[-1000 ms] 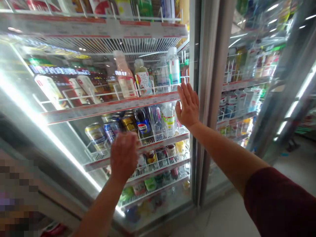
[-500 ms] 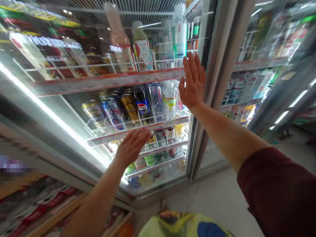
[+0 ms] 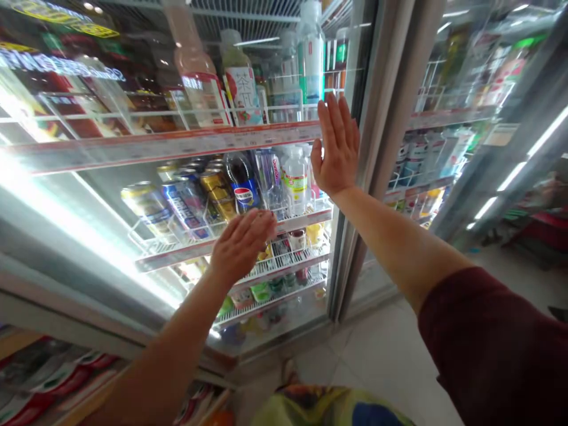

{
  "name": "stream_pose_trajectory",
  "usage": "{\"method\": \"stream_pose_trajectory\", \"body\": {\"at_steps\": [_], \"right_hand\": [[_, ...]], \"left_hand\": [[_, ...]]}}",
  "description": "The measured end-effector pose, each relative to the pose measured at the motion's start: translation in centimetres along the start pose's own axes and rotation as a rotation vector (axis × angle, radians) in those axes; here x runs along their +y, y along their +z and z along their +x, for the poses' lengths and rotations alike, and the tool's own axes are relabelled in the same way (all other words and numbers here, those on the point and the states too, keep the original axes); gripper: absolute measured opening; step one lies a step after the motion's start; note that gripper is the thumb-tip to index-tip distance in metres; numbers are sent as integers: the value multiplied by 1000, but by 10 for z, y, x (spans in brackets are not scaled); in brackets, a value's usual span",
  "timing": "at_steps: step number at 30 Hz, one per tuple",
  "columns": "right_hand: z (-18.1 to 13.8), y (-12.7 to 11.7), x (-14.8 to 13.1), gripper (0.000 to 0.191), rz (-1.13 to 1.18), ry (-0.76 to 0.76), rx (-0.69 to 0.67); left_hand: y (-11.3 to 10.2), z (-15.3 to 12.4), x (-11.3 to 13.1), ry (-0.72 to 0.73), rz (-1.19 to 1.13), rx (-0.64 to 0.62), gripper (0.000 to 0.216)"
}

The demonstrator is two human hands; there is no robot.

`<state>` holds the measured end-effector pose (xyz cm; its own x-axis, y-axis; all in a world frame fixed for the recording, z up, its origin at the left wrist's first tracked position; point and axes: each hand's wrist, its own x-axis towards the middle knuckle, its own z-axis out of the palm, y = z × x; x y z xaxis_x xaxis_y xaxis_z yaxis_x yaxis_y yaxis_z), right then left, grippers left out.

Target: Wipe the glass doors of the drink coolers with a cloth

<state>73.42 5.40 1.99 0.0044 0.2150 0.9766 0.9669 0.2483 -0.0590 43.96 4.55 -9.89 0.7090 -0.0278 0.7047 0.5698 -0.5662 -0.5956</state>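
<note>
My right hand (image 3: 336, 148) lies flat with fingers stretched up, near the right edge of a glass fridge door (image 3: 284, 307); whether the palm presses on the glass I cannot tell. My left hand (image 3: 242, 242) is lower and to the left, fingers straight and side by side, holding nothing. Just beyond it, on the middle shelf, stand a Pepsi bottle (image 3: 243, 183), gold cans (image 3: 217, 192), a blue can (image 3: 184, 204) and a clear bottle with a yellow-green label (image 3: 296, 180). Above are a tea bottle (image 3: 242, 89) and a white-and-green bottle (image 3: 310, 59).
A metal door frame (image 3: 377, 148) runs down the right side, with another drinks fridge (image 3: 426, 148) beyond. At lower left is a shelf with red-edged packages (image 3: 66, 384). Tiled floor (image 3: 377, 349) shows below, with yellow patterned cloth (image 3: 310, 408) at the bottom edge.
The view has shifted slightly, so the fridge contents sit further left. My left hand has moved up a little and nearer the Pepsi bottle; the right hand keeps its flat pose by the door edge.
</note>
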Motion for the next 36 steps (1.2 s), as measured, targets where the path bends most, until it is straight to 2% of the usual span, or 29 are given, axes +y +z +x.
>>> {"method": "stream_pose_trajectory", "body": {"at_steps": [3,5,6,7,10,11,13,16,18,20,22,25,29,31,34,36], "right_hand": [[-2,-1,-2,59,8,2,19],[-3,-1,-2,59,11,-4,36],[-3,0,-1,59,10,-13,48],[-2,2,1,60,9,-24,61],[-1,5,7,60,4,-63,94],[-1,4,8,60,5,-72,105],[-2,-1,4,59,24,-74,125],[-10,-12,-15,61,134,-203,145],[-19,-17,-32,66,231,-390,75],[-28,-17,-44,70,292,-496,-46],[-35,-14,-49,70,300,-485,-160],[-41,-10,-47,66,264,-478,-260],[-38,-16,-48,62,179,-557,-350],[-36,-20,-51,56,157,-608,-388],[-39,-22,-57,46,140,-636,-400],[-49,-21,-61,48,141,-645,-389]], "left_hand": [[-8,18,-23,-284,74,112,73],[-8,28,-24,-429,67,173,75],[-5,32,-19,-426,51,181,76],[0,35,-11,-359,27,171,77],[14,44,14,-62,-74,46,83],[17,49,18,-14,-113,16,84],[19,62,17,-35,-181,43,85],[13,89,-5,-128,-282,213,83],[9,103,-24,-168,-335,301,83],[6,108,-37,-177,-337,289,80],[4,104,-43,-153,-284,231,76],[-4,86,-42,-94,-187,196,77],[-28,53,-49,-60,-71,82,76],[-43,37,-67,-71,-46,24,72],[-64,15,-109,-160,26,34,69],[-74,3,-138,-211,71,32,72]]}}
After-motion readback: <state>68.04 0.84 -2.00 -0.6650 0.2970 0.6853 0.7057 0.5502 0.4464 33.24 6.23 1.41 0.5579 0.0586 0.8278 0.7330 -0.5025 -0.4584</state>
